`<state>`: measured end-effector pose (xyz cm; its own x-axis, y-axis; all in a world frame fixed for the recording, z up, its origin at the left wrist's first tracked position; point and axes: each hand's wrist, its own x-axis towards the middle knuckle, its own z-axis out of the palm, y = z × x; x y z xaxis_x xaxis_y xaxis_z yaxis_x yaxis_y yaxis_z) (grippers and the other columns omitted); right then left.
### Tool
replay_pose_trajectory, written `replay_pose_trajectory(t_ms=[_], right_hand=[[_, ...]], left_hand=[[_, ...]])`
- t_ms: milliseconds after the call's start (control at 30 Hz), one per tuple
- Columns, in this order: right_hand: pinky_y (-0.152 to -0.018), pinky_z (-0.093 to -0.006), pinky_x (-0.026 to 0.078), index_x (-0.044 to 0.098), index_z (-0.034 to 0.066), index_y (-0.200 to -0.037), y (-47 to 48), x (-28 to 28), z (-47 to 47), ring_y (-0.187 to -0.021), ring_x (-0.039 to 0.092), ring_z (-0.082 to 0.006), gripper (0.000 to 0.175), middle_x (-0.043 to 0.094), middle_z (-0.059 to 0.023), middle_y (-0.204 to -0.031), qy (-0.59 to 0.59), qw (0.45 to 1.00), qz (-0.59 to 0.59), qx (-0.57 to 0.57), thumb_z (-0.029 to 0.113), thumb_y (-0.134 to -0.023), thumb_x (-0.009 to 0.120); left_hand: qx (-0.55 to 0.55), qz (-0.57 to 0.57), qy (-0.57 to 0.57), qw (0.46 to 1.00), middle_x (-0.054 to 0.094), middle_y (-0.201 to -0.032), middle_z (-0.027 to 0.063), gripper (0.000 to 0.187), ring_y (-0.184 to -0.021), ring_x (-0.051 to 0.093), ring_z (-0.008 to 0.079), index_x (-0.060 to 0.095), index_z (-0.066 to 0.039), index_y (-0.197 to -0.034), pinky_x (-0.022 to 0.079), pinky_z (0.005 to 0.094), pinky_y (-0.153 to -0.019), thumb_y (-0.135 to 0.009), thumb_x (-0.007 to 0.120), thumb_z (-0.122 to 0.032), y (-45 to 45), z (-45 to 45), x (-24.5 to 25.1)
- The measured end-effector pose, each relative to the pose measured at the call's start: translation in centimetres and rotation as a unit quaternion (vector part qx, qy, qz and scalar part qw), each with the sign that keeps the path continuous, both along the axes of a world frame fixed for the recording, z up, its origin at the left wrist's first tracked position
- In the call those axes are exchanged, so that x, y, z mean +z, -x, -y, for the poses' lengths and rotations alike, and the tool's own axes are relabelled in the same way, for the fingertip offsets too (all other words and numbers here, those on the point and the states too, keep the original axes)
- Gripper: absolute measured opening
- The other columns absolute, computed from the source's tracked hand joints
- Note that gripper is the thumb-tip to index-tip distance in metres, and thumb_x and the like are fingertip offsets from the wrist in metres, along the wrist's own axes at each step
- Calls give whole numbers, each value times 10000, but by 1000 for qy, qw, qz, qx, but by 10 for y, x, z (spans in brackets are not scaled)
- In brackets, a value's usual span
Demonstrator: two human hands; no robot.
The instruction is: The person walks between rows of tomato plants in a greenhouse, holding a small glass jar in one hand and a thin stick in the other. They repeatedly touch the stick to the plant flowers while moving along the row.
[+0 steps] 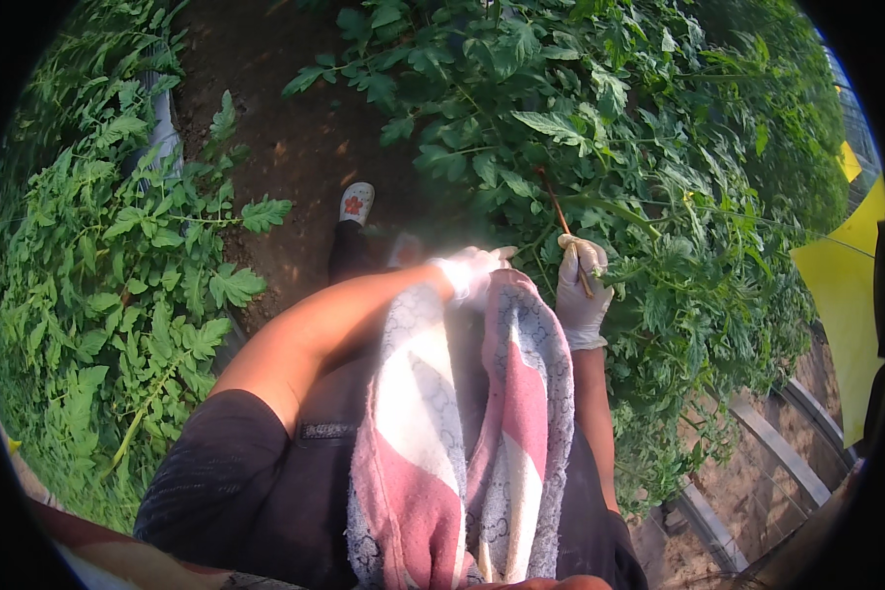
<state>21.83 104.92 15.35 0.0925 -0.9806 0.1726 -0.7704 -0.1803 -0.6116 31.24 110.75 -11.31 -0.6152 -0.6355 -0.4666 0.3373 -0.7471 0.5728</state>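
Note:
My right hand [584, 284], in a pale thin glove, grips a thin brown stick [554, 203] between thumb and fingers. The stick slants up among the leaves of a tomato plant [479, 110], with its reddish tip against the foliage. My left hand [472, 271], gloved in white, reaches across in front of me to the left of the right hand. Its fingers point at the plant's stems; glare and a hanging towel [520, 354] partly hide it, so its grip is unclear. A thick green stem [612, 210] runs just above my right hand.
Another row of tomato plants [140, 295] stands on the left, across a bare soil path [265, 110]. My foot in a white clog [357, 200] is on the path. Yellow sheets [844, 295] hang at the right, near a string and metal rails [774, 442].

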Motion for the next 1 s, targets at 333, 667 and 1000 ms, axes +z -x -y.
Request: replay_pose_trajectory(t_ms=[333,667,1000], right_hand=[[-686,-265,491,661,32,-938,11,24,-18,-772,626,-120,88,692,-67,-913,-20,999,10,-24,51,-917,577],[-723,-312,507,667,51,-963,12,10,-19,-814,652,-218,126,679,-88,-920,-45,999,25,-14,102,-922,559],[-738,-312,507,670,34,-915,12,13,-23,-822,653,-220,123,683,-95,-891,-47,998,22,-28,31,-881,552]], left_hand=[[-126,119,137,975,622,-954,110,619,-862,606,196,211,-131,-1508,513,369,-780,-928,424,-83,-30,16,39],[-108,264,482,829,614,-1143,199,605,-964,630,247,248,-57,-1465,515,344,-845,-912,480,-133,-37,6,45],[-264,356,443,779,356,-1452,236,434,-1048,601,397,611,11,-1051,501,414,-901,-758,699,-297,-67,33,185]])
